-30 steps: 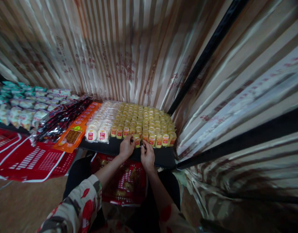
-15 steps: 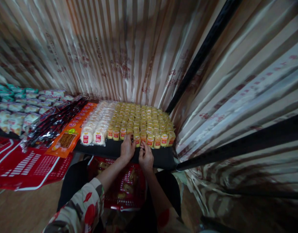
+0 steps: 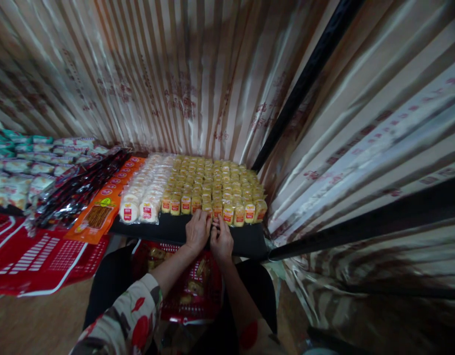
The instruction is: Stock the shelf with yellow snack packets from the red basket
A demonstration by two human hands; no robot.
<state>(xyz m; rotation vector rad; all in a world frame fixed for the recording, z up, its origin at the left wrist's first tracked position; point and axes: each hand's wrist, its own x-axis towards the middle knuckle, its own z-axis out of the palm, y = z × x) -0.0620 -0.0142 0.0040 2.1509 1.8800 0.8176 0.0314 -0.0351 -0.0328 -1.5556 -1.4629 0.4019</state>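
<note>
Rows of small yellow cakes in clear wrappers (image 3: 227, 182), with red and yellow labels facing front, stand packed together on a black shelf (image 3: 168, 229). At the front edge, my left hand (image 3: 198, 230) has its fingers bent together against one of these wrapped cakes (image 3: 208, 209). Close beside it, my right hand (image 3: 221, 239) pinches at the same packet and its neighbour. Both hands partly cover the front row, so the exact grip is hard to see. Left of the yellow cakes are rows of white round wrapped cakes (image 3: 149, 209).
A red basket (image 3: 168, 308) holding several wrapped cakes sits between my knees. Further left lie an orange snack packet (image 3: 96, 217), dark shiny packets (image 3: 72, 190), white-and-green packets (image 3: 38, 167) and another red basket (image 3: 50, 256). Striped sheeting (image 3: 183, 74) and black poles (image 3: 309, 79) surround the shelf.
My left hand has shifted slightly right, closer to my right hand, and its fingers now cover more of the front packet. The view has moved a little.
</note>
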